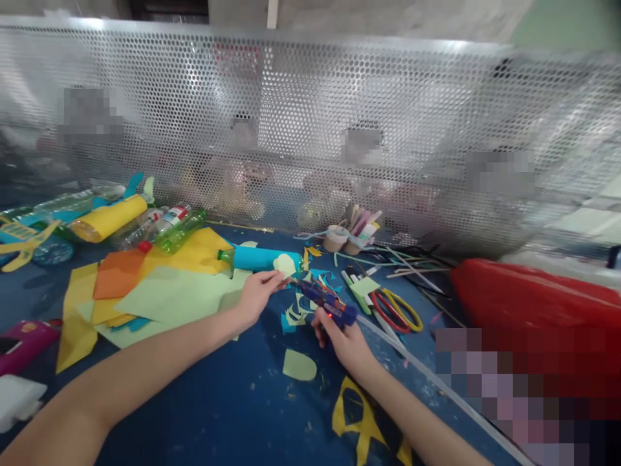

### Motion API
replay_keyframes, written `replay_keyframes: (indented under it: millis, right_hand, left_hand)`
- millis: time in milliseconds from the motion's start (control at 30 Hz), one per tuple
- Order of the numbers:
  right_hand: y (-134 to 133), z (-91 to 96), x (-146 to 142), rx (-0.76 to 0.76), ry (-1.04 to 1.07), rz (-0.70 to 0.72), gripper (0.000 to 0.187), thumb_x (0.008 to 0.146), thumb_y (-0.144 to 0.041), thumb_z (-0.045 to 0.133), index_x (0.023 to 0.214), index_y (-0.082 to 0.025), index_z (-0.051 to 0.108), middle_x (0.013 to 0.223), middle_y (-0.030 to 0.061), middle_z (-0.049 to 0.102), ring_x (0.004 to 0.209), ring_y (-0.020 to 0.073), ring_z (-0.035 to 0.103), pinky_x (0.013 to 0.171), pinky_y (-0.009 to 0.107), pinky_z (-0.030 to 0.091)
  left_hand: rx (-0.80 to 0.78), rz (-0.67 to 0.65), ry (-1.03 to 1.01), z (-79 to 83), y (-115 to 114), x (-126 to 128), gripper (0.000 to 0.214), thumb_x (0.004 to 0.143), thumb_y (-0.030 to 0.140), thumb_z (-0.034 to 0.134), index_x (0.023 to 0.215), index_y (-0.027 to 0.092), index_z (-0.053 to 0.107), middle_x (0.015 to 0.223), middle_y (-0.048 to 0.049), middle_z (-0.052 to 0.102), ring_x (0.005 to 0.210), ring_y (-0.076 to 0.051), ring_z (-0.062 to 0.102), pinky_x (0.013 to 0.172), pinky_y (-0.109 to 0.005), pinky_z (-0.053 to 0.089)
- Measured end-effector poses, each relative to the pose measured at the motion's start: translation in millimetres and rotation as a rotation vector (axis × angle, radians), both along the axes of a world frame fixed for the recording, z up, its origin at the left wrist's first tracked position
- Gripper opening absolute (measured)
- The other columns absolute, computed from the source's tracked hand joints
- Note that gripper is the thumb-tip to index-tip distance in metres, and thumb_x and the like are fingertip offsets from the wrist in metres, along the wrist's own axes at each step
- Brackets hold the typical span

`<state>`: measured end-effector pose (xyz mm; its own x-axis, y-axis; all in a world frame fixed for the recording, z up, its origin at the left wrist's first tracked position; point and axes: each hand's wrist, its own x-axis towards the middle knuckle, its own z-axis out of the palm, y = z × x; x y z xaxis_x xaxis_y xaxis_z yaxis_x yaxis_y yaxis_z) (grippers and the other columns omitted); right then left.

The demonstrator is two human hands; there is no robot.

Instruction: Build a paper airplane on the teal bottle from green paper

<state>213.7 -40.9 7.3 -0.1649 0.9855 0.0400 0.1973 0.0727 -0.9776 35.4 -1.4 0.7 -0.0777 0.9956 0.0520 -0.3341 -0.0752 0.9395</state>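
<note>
Over the table's middle, my left hand [262, 292] pinches a small pale-green paper piece [284, 265] between thumb and fingertips. My right hand [342, 340] is wrapped round a dark-blue hot glue gun [325, 303], whose nozzle points left at the paper and nearly meets my left fingertips. A glue stick [417, 362] trails from the gun's rear toward the lower right. Just behind the paper lies a green bottle wrapped in blue paper [255, 259]. Below my hands rests a rounded pale-green cutout [299, 365].
Coloured paper sheets [169, 298] and plastic bottles [169, 226] cover the left. Scissors [395, 310], markers [356, 291] and cups of sticks [347, 239] lie right of centre. A red bag [533, 304] sits at right. A perforated metal screen [301, 116] stands behind, people beyond it.
</note>
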Motion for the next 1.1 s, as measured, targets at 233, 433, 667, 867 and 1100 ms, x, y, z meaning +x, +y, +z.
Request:
replay_keyframes:
  millis: [233,433,667,867,1100]
  right_hand:
    - [-3.1,3.3,-2.5,0.023,0.001,0.011,0.050,0.070,-0.067,0.055,0.061,-0.017,0.054,0.047,-0.0028,0.049,0.040,0.0110,0.047,0.043,0.026,0.040]
    - [-8.5,-3.5,-1.4,0.041,-0.130,-0.037,0.052,0.069,-0.069,0.054,0.060,-0.018,0.056,0.047,-0.0012,0.051,0.042,0.0134,0.050,0.045,0.028,0.042]
    - [-8.2,-10.3,3.1,0.065,-0.289,-0.061,0.050,0.076,-0.065,0.048,0.057,-0.019,0.053,0.048,0.0004,0.053,0.045,0.0166,0.055,0.051,0.030,0.043]
    - [-3.9,-15.0,5.3,0.066,-0.334,-0.039,0.047,0.078,-0.062,0.048,0.057,-0.020,0.054,0.047,0.0010,0.054,0.046,0.0192,0.056,0.051,0.032,0.042]
    - [-5.7,-9.9,4.5,0.062,-0.397,-0.035,0.048,0.078,-0.062,0.047,0.054,-0.021,0.053,0.046,0.0020,0.055,0.047,0.0202,0.057,0.053,0.033,0.042]
  left_hand:
    - [0.033,-0.029,-0.037,-5.8,2.1,-0.9,0.029,0.066,0.037,0.072,0.084,0.013,0.071,0.087,-0.0068,0.072,0.083,-0.019,0.065,0.090,-0.039,0.047]
    - [0.027,-0.003,0.003,-11.2,5.4,-0.2,0.032,0.065,0.041,0.072,0.082,0.014,0.072,0.084,-0.0083,0.072,0.080,-0.020,0.065,0.085,-0.038,0.049]
    - [0.068,-0.045,0.056,-11.1,3.5,-0.6,0.034,0.066,0.044,0.070,0.084,0.014,0.073,0.089,-0.0086,0.072,0.084,-0.022,0.065,0.086,-0.038,0.048]
    - [0.023,-0.027,0.074,-8.0,1.9,0.3,0.031,0.065,0.042,0.072,0.080,0.015,0.073,0.085,-0.0066,0.072,0.077,-0.020,0.065,0.085,-0.038,0.048]
    - [0.038,-0.025,0.159,-10.0,2.9,-0.1,0.031,0.068,0.043,0.069,0.082,0.015,0.073,0.082,-0.0069,0.072,0.078,-0.021,0.064,0.083,-0.037,0.047]
